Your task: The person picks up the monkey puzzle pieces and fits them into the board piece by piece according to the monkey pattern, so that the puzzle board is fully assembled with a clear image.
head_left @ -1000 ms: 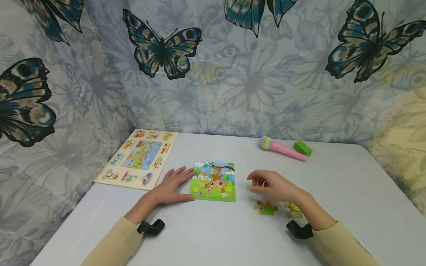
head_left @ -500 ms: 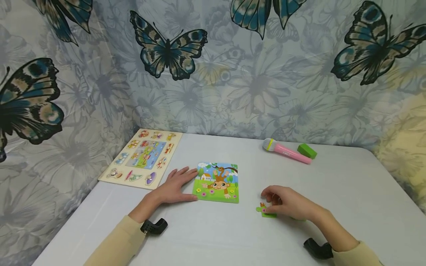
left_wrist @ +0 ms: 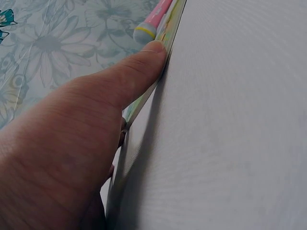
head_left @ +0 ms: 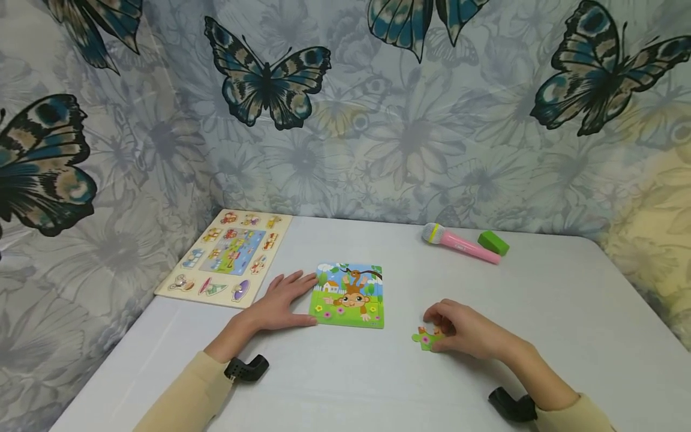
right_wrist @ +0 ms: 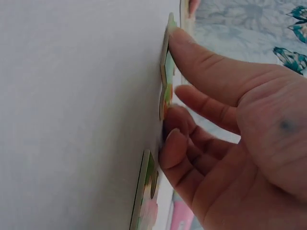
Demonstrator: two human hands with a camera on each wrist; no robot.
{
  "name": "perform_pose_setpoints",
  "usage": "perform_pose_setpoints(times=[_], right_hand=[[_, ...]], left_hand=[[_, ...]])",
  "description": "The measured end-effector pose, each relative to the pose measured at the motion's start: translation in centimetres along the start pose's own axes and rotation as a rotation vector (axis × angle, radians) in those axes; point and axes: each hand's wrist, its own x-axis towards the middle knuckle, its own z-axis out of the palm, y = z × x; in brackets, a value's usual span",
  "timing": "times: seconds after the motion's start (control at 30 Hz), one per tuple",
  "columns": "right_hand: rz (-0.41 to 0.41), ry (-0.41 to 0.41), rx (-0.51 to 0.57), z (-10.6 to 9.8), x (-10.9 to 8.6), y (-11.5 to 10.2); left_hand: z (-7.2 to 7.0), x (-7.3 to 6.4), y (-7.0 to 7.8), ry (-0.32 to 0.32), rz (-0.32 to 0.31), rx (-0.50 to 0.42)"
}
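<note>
A square monkey picture puzzle (head_left: 347, 294) lies flat in the middle of the white table. Along its left edge rests my left hand (head_left: 278, 305), fingers spread and straight, thumb at the near corner. The left wrist view has that thumb laid on the puzzle's edge (left_wrist: 139, 101). To the right, my right hand (head_left: 468, 329) pinches a green jigsaw piece with a pink flower (head_left: 425, 339) between thumb and fingers, low over the table. In the right wrist view a second jigsaw piece (right_wrist: 144, 196) lies beside the curled fingers; the hand hides it in the head view.
A cream board (head_left: 281, 240) with small pictures lies at the back left. Towards the back right are a pink toy microphone (head_left: 466, 245) and a green block (head_left: 493, 243). Butterfly-patterned fabric (head_left: 410, 150) stands behind the table (head_left: 345, 384).
My right hand has come down and nearer, onto the flowered jigsaw piece, and now pinches it. The other piece has become covered by that hand. My left hand stays on the puzzle's edge.
</note>
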Motion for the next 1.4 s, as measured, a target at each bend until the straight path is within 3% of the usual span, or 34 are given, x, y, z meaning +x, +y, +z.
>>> perform_pose_setpoints(times=[0.23, 0.9, 1.1, 1.4], right_hand=[[0.033, 0.008, -0.053, 0.1, 0.1, -0.4], [-0.008, 0.004, -0.076, 0.2, -0.4, -1.3], [-0.035, -0.014, -0.054, 0.3, -0.4, -1.2], [-0.089, 0.033, -0.069, -0.2, -0.4, -0.7]], left_hand=[[0.1, -0.1, 0.0, 0.005, 0.007, -0.006], [-0.1, -0.2, 0.5, 0.009, 0.007, -0.014], [0.1, -0.4, 0.3, -0.004, 0.001, -0.007], [-0.2, -0.2, 0.3, 0.002, 0.016, -0.012]])
